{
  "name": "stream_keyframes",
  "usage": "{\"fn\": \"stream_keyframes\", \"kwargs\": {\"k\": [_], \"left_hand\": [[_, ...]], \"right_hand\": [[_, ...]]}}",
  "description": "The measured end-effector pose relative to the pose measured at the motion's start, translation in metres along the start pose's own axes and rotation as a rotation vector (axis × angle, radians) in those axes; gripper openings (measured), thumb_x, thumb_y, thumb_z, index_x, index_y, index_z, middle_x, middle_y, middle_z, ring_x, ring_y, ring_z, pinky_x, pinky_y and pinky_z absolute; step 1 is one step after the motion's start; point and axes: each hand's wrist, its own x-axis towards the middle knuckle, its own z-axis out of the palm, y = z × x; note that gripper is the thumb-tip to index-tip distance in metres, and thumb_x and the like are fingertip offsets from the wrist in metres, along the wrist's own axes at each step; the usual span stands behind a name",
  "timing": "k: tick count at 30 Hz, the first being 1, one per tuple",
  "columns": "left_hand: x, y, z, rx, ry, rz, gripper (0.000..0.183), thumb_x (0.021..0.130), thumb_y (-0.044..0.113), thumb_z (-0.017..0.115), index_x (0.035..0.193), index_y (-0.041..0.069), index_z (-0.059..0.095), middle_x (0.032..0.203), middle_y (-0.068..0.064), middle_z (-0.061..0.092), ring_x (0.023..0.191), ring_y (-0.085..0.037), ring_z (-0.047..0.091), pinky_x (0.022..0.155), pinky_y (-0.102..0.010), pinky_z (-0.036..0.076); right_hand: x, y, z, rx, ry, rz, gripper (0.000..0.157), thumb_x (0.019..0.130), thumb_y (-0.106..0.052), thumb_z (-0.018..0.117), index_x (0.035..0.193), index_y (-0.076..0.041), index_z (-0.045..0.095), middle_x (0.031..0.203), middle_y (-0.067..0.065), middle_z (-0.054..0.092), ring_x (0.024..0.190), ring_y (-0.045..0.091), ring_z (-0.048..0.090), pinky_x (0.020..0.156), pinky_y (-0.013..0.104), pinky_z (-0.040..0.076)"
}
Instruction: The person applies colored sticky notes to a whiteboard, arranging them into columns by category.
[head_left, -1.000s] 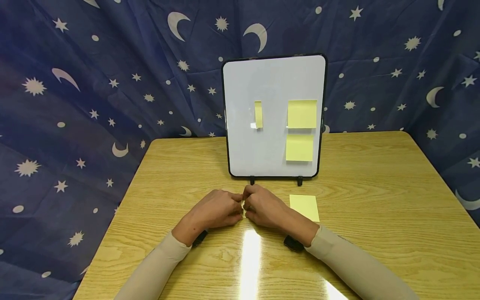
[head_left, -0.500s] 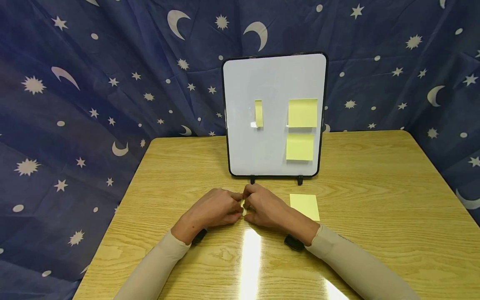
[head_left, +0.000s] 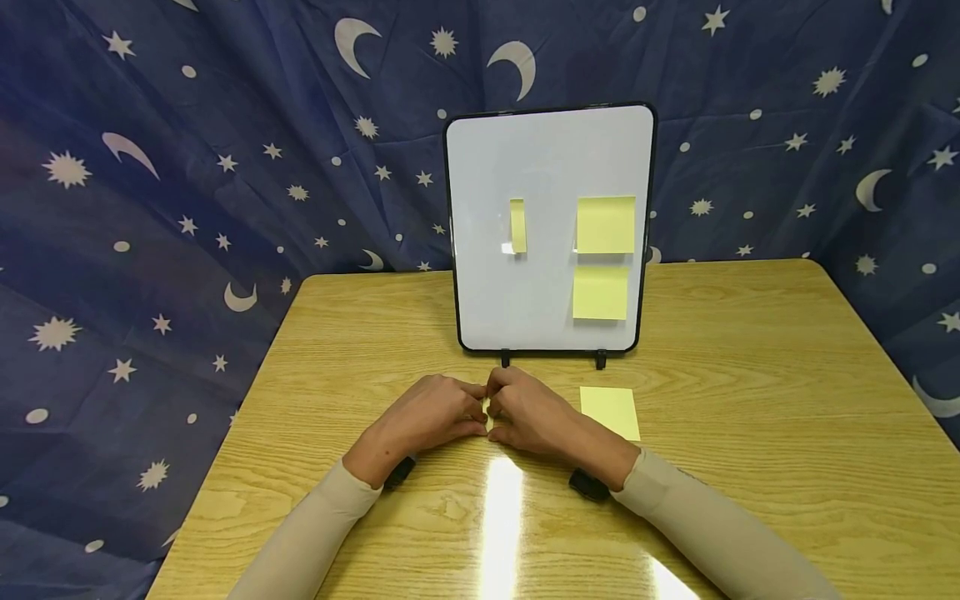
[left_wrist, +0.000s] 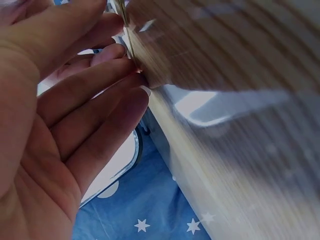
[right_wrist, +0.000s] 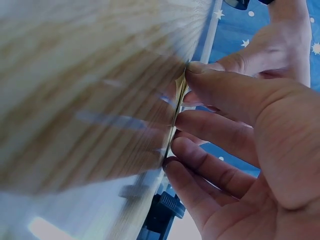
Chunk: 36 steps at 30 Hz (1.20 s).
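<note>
Between my hands on the table lies a narrow yellow sticky note [head_left: 490, 423], mostly hidden by fingers. My left hand [head_left: 438, 414] comes in from the left, its fingertips touching the note's left side. From the right, my right hand [head_left: 531, 414] rests its thumb and fingertips along the other side. In the right wrist view, the thumb and extended fingers are spread along the thin paper edge [right_wrist: 180, 86], low against the tabletop. The left wrist view has the left fingers [left_wrist: 107, 132] fairly straight, with tips at the table surface.
A whiteboard [head_left: 547, 304] on small black feet stands behind the hands. It carries two square sticky notes [head_left: 605, 225] on the right and a narrow yellow strip [head_left: 518, 226]. Another square sticky note [head_left: 609, 412] lies on the wooden table [head_left: 750, 417], right of the hands.
Both hands stay at the narrow note, with slight finger shifts along its edges. The board and the other notes keep their places.
</note>
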Motion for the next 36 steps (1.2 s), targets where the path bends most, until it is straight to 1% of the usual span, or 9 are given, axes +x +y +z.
{"fn": "stream_keyframes", "kwargs": {"k": [5,15,21,23,26,29,32,36], "left_hand": [[0.0003,0.0010,-0.0005,0.000,-0.008,-0.014,0.011,0.093,0.034,0.083,0.099,0.025,0.086,0.109,0.013,0.077,0.082,0.001,0.070,0.070,-0.024,0.057],[0.0014,0.0006,-0.0005,-0.012,-0.004,-0.025,0.009,0.093,0.031,0.083,0.099,0.025,0.086,0.107,0.014,0.077,0.086,-0.001,0.072,0.072,-0.026,0.058],[0.0006,0.0003,-0.0015,0.001,-0.004,-0.028,0.006,0.097,0.025,0.081,0.099,0.025,0.086,0.110,0.013,0.077,0.085,0.001,0.071,0.070,-0.024,0.057],[0.0003,0.0003,-0.0012,0.010,0.005,-0.027,0.008,0.098,0.022,0.079,0.093,0.025,0.084,0.106,0.014,0.077,0.078,0.002,0.067,0.066,-0.022,0.054],[0.0004,0.0003,0.0002,0.018,0.026,-0.031,0.018,0.099,0.020,0.077,0.082,0.026,0.076,0.095,0.014,0.073,0.065,0.001,0.055,0.059,-0.022,0.046],[0.0005,0.0001,0.0016,0.023,0.042,-0.045,0.023,0.100,0.019,0.074,0.078,0.027,0.070,0.085,0.015,0.069,0.059,0.000,0.046,0.057,-0.023,0.040],[0.0006,-0.0004,0.0025,0.017,0.050,-0.062,0.022,0.100,0.019,0.074,0.080,0.028,0.069,0.081,0.016,0.067,0.059,0.002,0.046,0.057,-0.022,0.040],[0.0002,-0.0011,0.0026,0.000,0.052,-0.080,0.020,0.099,0.020,0.075,0.083,0.028,0.066,0.079,0.017,0.065,0.061,0.002,0.049,0.059,-0.021,0.042]], "right_hand": [[0.0002,-0.0005,-0.0010,0.002,0.002,-0.005,0.019,0.084,-0.024,0.093,0.093,-0.009,0.086,0.112,0.008,0.065,0.104,0.025,0.063,0.091,0.035,0.056],[-0.0007,-0.0007,-0.0032,0.001,-0.015,0.013,0.023,0.085,-0.026,0.092,0.096,-0.008,0.086,0.115,0.009,0.065,0.106,0.026,0.063,0.093,0.035,0.056],[-0.0006,-0.0013,-0.0038,0.027,-0.020,0.020,0.024,0.085,-0.028,0.092,0.098,-0.008,0.086,0.117,0.009,0.066,0.108,0.025,0.062,0.093,0.035,0.056],[-0.0003,-0.0012,-0.0031,0.028,-0.015,0.014,0.021,0.086,-0.025,0.091,0.097,-0.009,0.086,0.116,0.009,0.066,0.108,0.025,0.063,0.093,0.035,0.056],[0.0003,-0.0014,-0.0021,0.007,0.000,-0.003,0.013,0.088,-0.018,0.088,0.096,-0.009,0.086,0.115,0.009,0.067,0.107,0.026,0.064,0.094,0.036,0.056],[0.0016,-0.0022,-0.0016,-0.021,0.016,-0.012,0.007,0.088,-0.013,0.084,0.094,-0.010,0.086,0.113,0.009,0.068,0.105,0.025,0.065,0.093,0.037,0.057],[0.0035,-0.0029,-0.0013,-0.052,0.034,-0.018,0.004,0.090,-0.014,0.083,0.092,-0.012,0.087,0.109,0.007,0.070,0.100,0.024,0.065,0.090,0.036,0.056],[0.0063,-0.0043,-0.0003,-0.085,0.054,-0.021,0.007,0.094,-0.017,0.081,0.092,-0.014,0.087,0.102,0.005,0.072,0.095,0.021,0.066,0.086,0.033,0.056]]}}
